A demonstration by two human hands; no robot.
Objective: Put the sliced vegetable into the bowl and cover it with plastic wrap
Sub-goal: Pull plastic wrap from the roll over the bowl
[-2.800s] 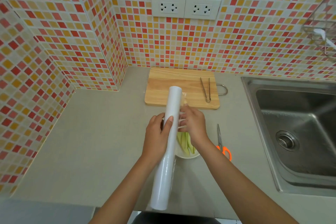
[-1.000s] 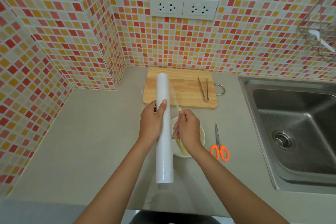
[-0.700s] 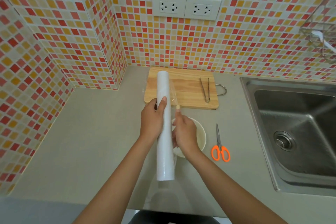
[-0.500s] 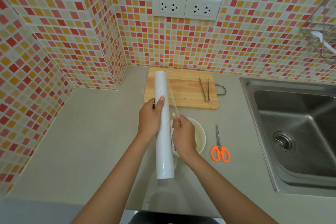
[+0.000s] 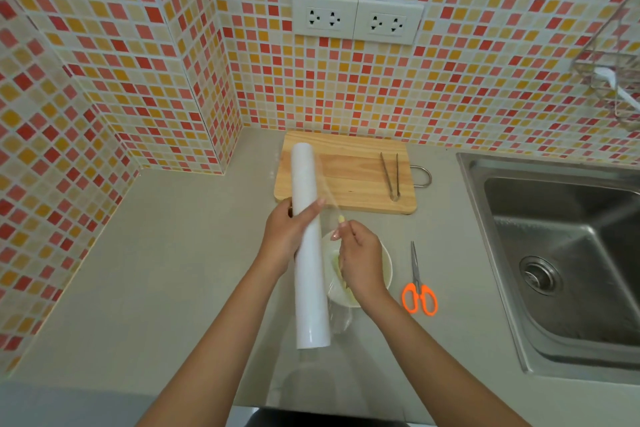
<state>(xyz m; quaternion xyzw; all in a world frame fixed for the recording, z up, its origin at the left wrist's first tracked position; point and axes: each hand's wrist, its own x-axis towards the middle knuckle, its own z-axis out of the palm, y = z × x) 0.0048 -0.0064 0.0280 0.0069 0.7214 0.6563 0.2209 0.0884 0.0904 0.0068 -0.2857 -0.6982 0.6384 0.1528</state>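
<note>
A long white roll of plastic wrap (image 5: 309, 274) hangs above the counter, pointing away from me. My left hand (image 5: 285, 236) grips it around the middle. Just right of the roll, my right hand (image 5: 360, 258) pinches the loose edge of the clear film (image 5: 329, 198), which shows as a thin transparent sheet peeling off the roll. Under that hand stands a white bowl (image 5: 386, 270) with pale green vegetable slices (image 5: 335, 262), mostly hidden by the hand and roll.
A wooden cutting board (image 5: 349, 173) with metal tongs (image 5: 390, 175) lies against the tiled back wall. Orange-handled scissors (image 5: 418, 282) lie right of the bowl. A steel sink (image 5: 568, 253) fills the right side. Tiled walls close the left corner.
The roll has been drawn back toward me and slightly left. My right hand has moved from over the bowl to the roll's side and now pinches the film edge.
</note>
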